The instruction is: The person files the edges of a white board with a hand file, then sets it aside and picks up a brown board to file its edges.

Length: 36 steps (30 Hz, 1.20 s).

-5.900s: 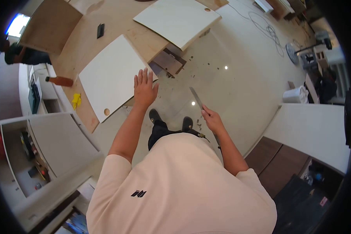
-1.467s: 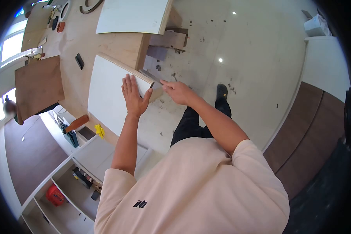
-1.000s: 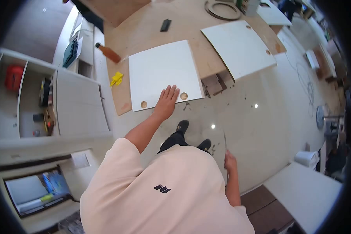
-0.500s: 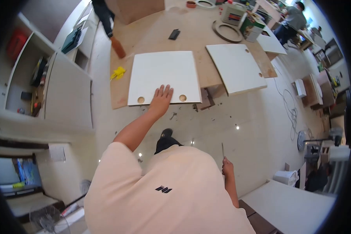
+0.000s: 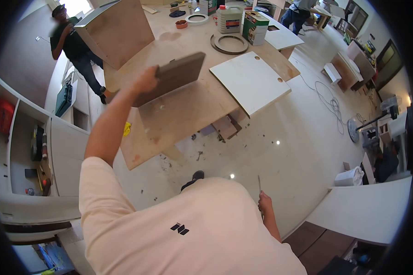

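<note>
My left hand (image 5: 147, 80) grips the top edge of a panel (image 5: 181, 75) that stands tilted up on the worktable (image 5: 179, 114), its brownish-grey face showing. The fingers are partly hidden and a little blurred. A second white panel (image 5: 250, 82) with two round holes lies flat to the right, overhanging the table edge. Down at my right side, my right hand (image 5: 265, 202) is closed around a slim tool with a narrow blade (image 5: 259, 183) pointing up; its exact kind is too small to tell. A scrap of yellow cloth (image 5: 126, 129) lies left of the tilted panel.
A large box-shaped cabinet piece (image 5: 119, 34) stands at the table's far left, with a person (image 5: 75, 50) behind it. Edging coil (image 5: 229, 44), a jerrycan (image 5: 229, 19) and a green tin (image 5: 255, 28) stand farther back. Cable (image 5: 332, 107) and debris lie on the floor.
The near white panel has been lifted from lying flat to tilted up, its underside now showing. My left hand went from resting flat on it to gripping its edge. The view swung left.
</note>
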Tool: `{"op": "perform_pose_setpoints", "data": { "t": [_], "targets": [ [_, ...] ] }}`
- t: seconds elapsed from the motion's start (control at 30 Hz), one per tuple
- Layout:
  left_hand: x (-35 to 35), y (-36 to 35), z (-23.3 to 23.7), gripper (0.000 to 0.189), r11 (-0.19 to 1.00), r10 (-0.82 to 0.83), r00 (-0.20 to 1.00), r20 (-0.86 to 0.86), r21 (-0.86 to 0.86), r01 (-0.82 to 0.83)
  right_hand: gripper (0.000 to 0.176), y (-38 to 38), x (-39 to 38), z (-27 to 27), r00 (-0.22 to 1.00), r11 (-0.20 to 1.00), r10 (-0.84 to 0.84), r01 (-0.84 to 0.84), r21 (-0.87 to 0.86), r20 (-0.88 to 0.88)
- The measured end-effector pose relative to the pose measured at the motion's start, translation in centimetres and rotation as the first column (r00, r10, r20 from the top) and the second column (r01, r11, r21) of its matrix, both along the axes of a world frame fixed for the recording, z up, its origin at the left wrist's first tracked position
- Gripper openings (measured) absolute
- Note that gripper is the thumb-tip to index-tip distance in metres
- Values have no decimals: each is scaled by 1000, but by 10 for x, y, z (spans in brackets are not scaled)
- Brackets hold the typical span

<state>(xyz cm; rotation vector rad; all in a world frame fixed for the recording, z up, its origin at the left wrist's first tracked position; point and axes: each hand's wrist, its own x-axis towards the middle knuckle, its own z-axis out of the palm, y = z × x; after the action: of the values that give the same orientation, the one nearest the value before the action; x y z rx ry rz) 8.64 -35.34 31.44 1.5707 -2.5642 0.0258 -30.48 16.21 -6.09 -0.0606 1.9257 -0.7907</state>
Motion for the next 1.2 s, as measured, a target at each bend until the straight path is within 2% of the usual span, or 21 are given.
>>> {"op": "perform_pose_setpoints", "data": {
  "t": [0.03, 0.1, 0.17, 0.2, 0.23, 0.33, 0.37, 0.4, 0.47, 0.53, 0.6, 0.67, 0.77, 0.87, 0.97, 1.03, 1.07, 1.13, 1.2],
  "targets": [
    [5, -11, 12, 36, 1000, 16, 1000, 20, -11, -15, 35, 5, 2, 0, 1000, 1000, -5, 5, 25, 23],
    [11, -13, 47, 43, 995, 68, 995, -68, -64, -72, 41, 8, -1, 1, 998, 998, -19, 15, 65, 63],
    [50, -36, 57, 48, 966, 47, 967, -249, -234, -108, 43, 19, -3, -2, 998, 998, -36, 33, 50, 48],
    [56, -23, 77, 46, 991, 120, 867, -483, 5, -135, 44, 25, -5, -5, 999, 998, -36, 34, 44, 41],
    [65, -4, 94, 45, 965, 241, 709, -663, 241, -103, 44, 31, -9, -5, 999, 998, -41, 39, 50, 35],
    [95, 36, 70, 43, 911, 412, 255, -875, 385, -149, 42, 42, -19, -5, 998, 996, -58, 56, 64, 23],
    [100, 50, 45, 45, 907, 409, 82, -909, 394, -150, 42, 45, -21, -6, 997, 995, -71, 69, 72, 17],
    [104, 63, 14, 47, 905, 390, -94, -916, 400, -147, 42, 48, -25, -9, 996, 993, -86, 85, 78, 10],
    [95, 98, -41, 50, 887, 359, -365, -859, 436, -151, 42, 56, -33, -14, 997, 990, 63, -56, 132, -47],
    [77, 125, -100, 46, 858, 321, -588, -742, 491, -153, 42, 61, -50, -16, 979, 967, 192, -175, 187, -76],
    [49, 156, -138, 42, 863, 263, -751, -606, 496, -97, 43, 64, -68, -22, 951, 940, 299, -278, 197, -82],
    [21, 177, -161, 39, 814, 181, -789, -587, 540, -215, 45, 73, -91, -36, 908, 914, 399, -383, 134, -130],
    [2, 192, -203, 35, 800, 122, -853, -508, 559, -218, 46, 86, -140, -52, 829, 855, 503, -519, -1, -244],
    [-20, 198, -218, 42, 745, 111, -912, -395, 640, -186, 46, 72, -167, -32, 753, 805, 578, -588, 71, -315],
    [-54, 199, -219, 42, 772, -20, -905, -424, 569, -284, 46, 69, -196, -36, 703, 780, 595, -622, 70, -389],
    [-67, 192, -228, 44, 737, -28, -922, -386, 615, -280, 46, 64, -195, -14, 717, 794, 591, -598, 109, -370],
    [-72, 188, -237, 45, 718, -30, -930, -366, 640, -274, 46, 54, -179, 20, 742, 809, 586, -561, 176, -326],
    [-83, 181, -254, 47, 708, -39, -931, -364, 647, -283, 46, 51, -168, 44, 790, 836, 549, -521, 172, -272],
    [-96, 177, -275, 48, 693, 13, -936, -352, 678, -246, 46, 67, -170, 27, 837, 865, 494, -501, 31, -237]
  ]
}}
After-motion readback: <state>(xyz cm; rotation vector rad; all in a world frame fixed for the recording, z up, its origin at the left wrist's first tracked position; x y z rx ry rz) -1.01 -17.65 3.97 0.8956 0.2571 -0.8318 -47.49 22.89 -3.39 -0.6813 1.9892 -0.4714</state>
